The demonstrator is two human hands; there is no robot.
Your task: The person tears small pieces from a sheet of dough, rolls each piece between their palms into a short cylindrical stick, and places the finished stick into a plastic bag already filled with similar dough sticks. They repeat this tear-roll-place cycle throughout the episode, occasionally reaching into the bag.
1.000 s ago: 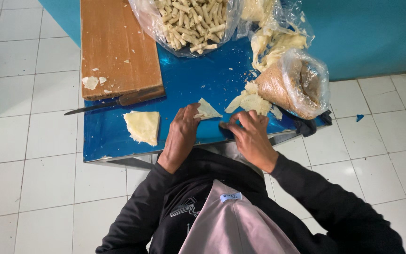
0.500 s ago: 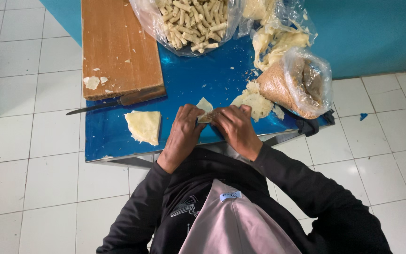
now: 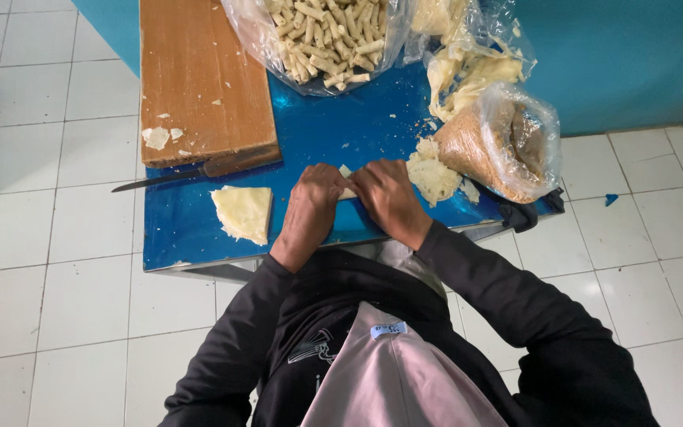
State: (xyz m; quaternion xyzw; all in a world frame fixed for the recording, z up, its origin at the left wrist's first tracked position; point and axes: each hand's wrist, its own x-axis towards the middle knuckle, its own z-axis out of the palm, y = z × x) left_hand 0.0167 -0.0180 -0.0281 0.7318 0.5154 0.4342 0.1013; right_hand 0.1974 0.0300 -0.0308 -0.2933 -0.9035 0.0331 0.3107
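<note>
pastry wrapper [image 3: 346, 171], a pale sheet, sits on the blue table [image 3: 341, 126] between both hands, mostly hidden under the fingers. going left to right: knife [image 3: 191, 172], cut triangular sheet [image 3: 243, 212], then the left hand [image 3: 314, 202] and right hand [image 3: 385, 198], pressed together and curled over the wrapper. rolling looks best with even pressure, edges tucked tight. filling pile [image 3: 432, 174] lies just right.

Pale wrapper piece [image 3: 346, 182] mostly hidden between hands, flat on blue table [image 3: 341, 126].
</note>
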